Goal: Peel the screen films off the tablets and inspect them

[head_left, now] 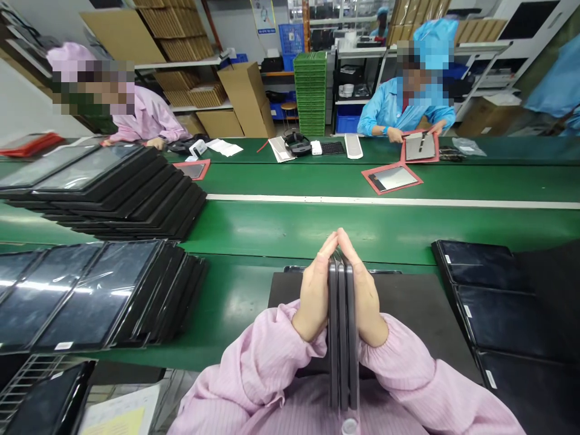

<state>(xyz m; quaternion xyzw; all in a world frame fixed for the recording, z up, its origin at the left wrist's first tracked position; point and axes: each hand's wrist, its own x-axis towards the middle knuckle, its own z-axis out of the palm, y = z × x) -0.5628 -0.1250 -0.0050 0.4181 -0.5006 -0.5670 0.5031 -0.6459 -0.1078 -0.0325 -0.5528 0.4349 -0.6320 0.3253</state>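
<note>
Three dark grey tablets stand on edge, pressed together side by side, edges facing me. My left hand lies flat along their left side, and my right hand does the same on the right. The fingertips of both hands meet above the far end of the tablets. They are squeezed between my palms, over a black mat at the front of the green bench. A thin dark edge of another flat item shows just beyond the mat.
Black trays of tablets are stacked at left, with a taller stack behind. More tablets lie in a black tray at right. Across the green belt, a co-worker in blue handles a red-framed panel; another in pink sits at left.
</note>
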